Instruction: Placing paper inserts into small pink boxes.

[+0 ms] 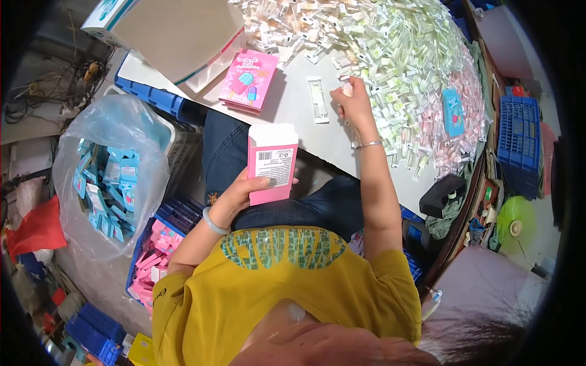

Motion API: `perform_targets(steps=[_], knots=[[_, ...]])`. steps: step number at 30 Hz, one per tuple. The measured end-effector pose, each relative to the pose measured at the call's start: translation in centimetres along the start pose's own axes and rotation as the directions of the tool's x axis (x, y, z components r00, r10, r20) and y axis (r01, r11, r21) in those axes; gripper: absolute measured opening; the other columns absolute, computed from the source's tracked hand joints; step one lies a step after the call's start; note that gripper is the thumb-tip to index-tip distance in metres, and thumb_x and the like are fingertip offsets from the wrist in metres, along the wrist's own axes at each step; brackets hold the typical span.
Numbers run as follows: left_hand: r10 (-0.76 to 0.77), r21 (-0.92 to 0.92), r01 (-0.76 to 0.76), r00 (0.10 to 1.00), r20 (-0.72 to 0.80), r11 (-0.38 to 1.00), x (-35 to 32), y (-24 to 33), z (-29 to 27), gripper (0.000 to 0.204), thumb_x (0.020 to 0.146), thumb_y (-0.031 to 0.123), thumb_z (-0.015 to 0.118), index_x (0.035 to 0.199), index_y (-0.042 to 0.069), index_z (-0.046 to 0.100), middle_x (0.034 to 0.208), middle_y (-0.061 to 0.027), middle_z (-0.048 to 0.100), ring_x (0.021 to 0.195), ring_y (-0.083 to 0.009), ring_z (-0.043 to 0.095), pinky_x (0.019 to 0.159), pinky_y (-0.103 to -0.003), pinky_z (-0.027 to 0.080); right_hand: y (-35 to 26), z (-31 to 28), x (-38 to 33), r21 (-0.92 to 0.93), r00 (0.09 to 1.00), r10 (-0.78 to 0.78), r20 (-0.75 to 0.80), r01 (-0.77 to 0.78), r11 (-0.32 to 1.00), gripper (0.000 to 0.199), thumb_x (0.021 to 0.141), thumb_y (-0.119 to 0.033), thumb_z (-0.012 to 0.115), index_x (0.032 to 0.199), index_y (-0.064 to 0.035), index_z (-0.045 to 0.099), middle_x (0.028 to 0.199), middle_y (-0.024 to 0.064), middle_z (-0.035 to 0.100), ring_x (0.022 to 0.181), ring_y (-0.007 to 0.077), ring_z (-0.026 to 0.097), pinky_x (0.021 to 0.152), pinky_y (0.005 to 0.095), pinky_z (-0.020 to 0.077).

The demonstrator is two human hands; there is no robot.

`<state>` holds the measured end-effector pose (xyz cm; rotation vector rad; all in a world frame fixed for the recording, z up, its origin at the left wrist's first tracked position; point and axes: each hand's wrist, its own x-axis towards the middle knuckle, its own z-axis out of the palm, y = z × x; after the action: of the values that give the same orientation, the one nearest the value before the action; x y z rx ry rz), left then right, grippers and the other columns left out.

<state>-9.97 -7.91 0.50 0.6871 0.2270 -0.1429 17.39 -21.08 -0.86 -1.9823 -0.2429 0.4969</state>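
My left hand (247,189) grips a pink carton (273,165), held upright over my lap with its white top flap raised. A barcode and printed text cover the side facing me. At the edge of a heap of small clear packets (403,67), my right hand (356,105) has its fingers pinched together over the table. Something small and pale shows at the fingertips, too small to name. Just left of that hand, a single clear packet (317,100) lies on the white tabletop. Farther left, flat pink cartons with ice-pop pictures (249,80) are stacked.
A large open box (180,33) stands at the far left. Blue cartons (110,195) fill a clear bag on the left, beside a blue crate of pink cartons (160,244). On the right are a blue carton (453,113), a black object (441,195) and a green fan (516,226).
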Motion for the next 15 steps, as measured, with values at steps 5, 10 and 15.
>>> perform_targets(steps=[5,10,15], knots=[[-0.008,-0.026,0.009,1.000,0.014,1.000,-0.7,-0.6,0.0,0.076,0.078,0.033,0.066,0.136,-0.007,0.037,0.126,-0.0273,0.053,0.112,-0.0378,0.059,0.095,-0.045,0.050,-0.9,2.1,-0.7,-0.307,0.960,-0.278,-0.019,0.259,0.916,0.066,0.076,-0.023,0.074,0.130,-0.0028,0.041,0.104,0.0164,0.061,0.088,0.0255,0.063,0.076,0.0345,0.0517],[0.006,0.009,-0.006,1.000,-0.021,1.000,-1.2,-0.5,0.6,0.077,0.077,0.033,0.066,0.136,-0.007,0.037,0.126,-0.0276,0.052,0.112,-0.0383,0.059,0.095,-0.046,0.050,-0.3,4.1,-1.2,-0.521,0.965,-0.259,0.047,0.245,0.817,0.071,0.074,-0.023,0.073,0.133,-0.0018,0.040,0.116,0.0248,0.058,0.110,0.0408,0.055,0.091,0.0430,0.0463],[-0.011,0.042,0.012,1.000,-0.023,0.999,-1.1,-0.4,0.7,0.078,0.076,0.034,0.065,0.136,-0.007,0.037,0.126,-0.0273,0.053,0.111,-0.0382,0.059,0.094,-0.046,0.050,0.8,2.7,-2.6,-0.052,0.978,-0.166,0.126,0.174,0.983,0.062,0.075,-0.013,0.072,0.130,-0.0016,0.045,0.109,0.0126,0.061,0.097,0.0221,0.061,0.085,0.0306,0.0485]])
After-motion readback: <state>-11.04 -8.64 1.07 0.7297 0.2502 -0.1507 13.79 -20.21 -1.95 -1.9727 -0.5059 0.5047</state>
